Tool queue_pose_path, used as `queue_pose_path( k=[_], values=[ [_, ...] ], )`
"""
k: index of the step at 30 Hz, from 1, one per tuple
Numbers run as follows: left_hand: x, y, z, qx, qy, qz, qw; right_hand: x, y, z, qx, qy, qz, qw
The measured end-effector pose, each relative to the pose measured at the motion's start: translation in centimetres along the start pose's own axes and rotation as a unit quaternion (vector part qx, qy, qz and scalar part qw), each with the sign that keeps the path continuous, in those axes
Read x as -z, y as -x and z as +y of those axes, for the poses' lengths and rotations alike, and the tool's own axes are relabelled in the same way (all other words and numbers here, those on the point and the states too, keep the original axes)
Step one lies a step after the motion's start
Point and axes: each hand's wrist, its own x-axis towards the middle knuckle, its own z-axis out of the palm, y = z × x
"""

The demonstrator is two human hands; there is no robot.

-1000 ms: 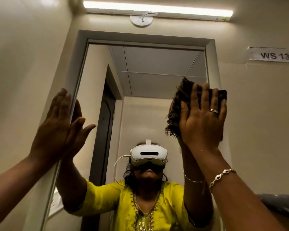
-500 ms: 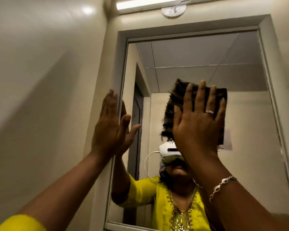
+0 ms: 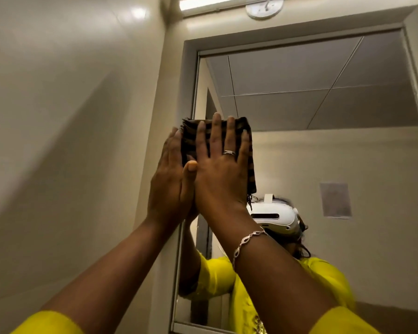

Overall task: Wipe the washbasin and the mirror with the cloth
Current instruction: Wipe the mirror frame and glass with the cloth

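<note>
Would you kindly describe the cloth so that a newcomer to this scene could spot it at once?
Find the grey-framed mirror under the tube light. At its left edge, about halfway up, the right hand presses flat on the cloth, with the left hand beside it. It is the only dark, brown-and-black striped fabric, frayed at its edge.

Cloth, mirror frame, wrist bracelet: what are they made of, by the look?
Cloth: woven fabric, dark brown check, matte; frayed threads hang at its edges.
Mirror frame: matte grey moulding with a mitred corner; painted wood or plastic, cannot tell which.
Bracelet: probably silver-toned metal; small links that glint in the light.
</note>
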Motion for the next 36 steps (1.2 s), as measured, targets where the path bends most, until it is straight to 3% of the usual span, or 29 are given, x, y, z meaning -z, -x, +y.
queue_pose_path(
  k=[4, 14, 25, 36],
  values=[
    [0.1, 0.0, 0.1, -0.005, -0.030, -0.005, 1.000, 0.0, 0.2, 0.6, 0.042, -0.047, -0.033, 0.997],
    [0.2, 0.3, 0.7, -0.016, -0.112, -0.024, 0.993, 0.0, 2.8, 5.5, 0.053, -0.089, 0.018, 0.994],
    [0.0, 2.5, -0.7, -0.026, -0.216, -0.080, 0.973, 1.4, 4.8, 13.9, 0.027, -0.053, 0.031, 0.998],
    [-0.1, 3.2, -0.8, -0.039, -0.218, -0.070, 0.973, 3.0, 6.1, 22.4, -0.006, 0.006, 0.035, 0.999]
  ],
)
